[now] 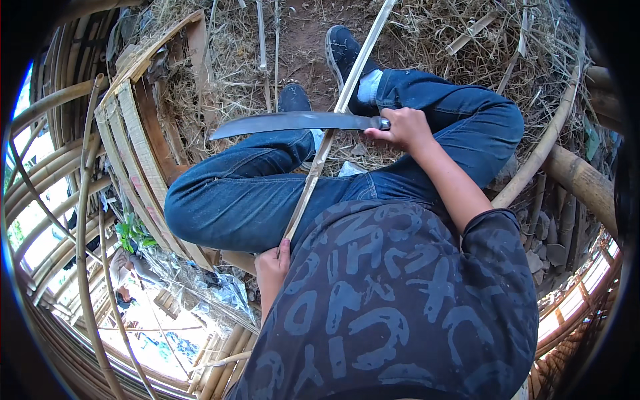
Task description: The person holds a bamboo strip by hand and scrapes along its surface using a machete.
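My right hand (402, 128) is closed around the handle of a machete (287, 123), whose long curved blade points left across my shins. Under or against the blade runs a long, thin bamboo strip (363, 57), slanting from my left hip up past my feet and out at the top. Its lower end is pinched in my left hand (273, 265), low beside my left thigh. The blade crosses the strip near its middle; whether it cuts in cannot be made out.
A wooden slatted crate (137, 143) stands to my left. Bamboo poles (83, 220) form a frame on that side, and a thick bamboo pole (583, 180) lies at right. Dry straw (427, 33) and loose strips (261, 40) litter the ground ahead. Clear plastic sheeting (230, 293) lies lower left.
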`<action>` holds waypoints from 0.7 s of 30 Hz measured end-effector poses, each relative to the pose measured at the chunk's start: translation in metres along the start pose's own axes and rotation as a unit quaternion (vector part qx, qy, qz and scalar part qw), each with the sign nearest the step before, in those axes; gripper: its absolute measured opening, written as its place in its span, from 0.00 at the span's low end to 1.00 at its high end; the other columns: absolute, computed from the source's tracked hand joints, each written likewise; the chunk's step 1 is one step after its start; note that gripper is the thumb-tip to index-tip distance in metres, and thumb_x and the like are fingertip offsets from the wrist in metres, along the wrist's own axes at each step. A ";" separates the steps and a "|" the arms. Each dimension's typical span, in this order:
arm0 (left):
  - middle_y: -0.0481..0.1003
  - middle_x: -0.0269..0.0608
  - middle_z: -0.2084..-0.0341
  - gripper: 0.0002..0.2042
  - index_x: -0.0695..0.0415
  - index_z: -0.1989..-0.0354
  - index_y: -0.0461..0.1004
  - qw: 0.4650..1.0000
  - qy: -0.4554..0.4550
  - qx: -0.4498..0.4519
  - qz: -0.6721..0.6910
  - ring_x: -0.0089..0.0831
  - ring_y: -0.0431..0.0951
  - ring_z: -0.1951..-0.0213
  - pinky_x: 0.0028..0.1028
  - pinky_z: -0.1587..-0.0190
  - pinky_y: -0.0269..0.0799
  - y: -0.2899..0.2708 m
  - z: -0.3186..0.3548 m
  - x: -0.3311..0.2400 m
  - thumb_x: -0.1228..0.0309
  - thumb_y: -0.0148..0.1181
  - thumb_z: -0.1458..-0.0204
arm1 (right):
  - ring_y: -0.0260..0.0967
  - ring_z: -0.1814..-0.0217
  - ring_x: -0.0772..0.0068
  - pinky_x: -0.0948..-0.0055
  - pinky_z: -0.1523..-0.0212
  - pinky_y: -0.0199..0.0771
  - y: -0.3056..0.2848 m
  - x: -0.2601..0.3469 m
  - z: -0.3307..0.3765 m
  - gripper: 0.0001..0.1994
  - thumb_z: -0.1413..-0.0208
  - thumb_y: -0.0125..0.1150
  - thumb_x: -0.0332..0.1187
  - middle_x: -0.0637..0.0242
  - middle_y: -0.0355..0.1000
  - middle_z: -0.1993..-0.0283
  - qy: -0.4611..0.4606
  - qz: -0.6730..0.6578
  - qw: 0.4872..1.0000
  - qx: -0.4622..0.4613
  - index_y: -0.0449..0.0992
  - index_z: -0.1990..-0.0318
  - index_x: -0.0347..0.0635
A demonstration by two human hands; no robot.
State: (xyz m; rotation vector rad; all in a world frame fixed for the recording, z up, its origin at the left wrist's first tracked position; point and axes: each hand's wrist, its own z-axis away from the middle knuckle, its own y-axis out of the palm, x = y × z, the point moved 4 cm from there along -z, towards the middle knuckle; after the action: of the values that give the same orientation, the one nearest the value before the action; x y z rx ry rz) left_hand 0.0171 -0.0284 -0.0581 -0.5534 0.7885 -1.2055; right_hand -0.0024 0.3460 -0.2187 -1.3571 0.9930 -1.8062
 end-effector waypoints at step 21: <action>0.60 0.51 0.94 0.30 0.70 0.85 0.71 0.999 -0.041 -0.009 0.030 0.37 0.62 0.89 0.37 0.79 0.60 0.001 -0.003 -0.009 0.52 0.55 0.43 | 0.74 0.75 0.50 0.56 0.76 0.73 0.000 0.010 -0.021 0.37 0.56 0.48 0.75 0.54 0.72 0.82 0.023 -0.009 1.000 0.003 0.74 0.80 0.43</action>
State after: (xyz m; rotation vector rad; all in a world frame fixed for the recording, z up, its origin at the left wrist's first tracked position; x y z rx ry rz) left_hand 0.0141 -0.0193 -0.0580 -0.5867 0.7431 -1.1150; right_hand -0.0253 0.3417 -0.2181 -1.3293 1.0021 -1.8598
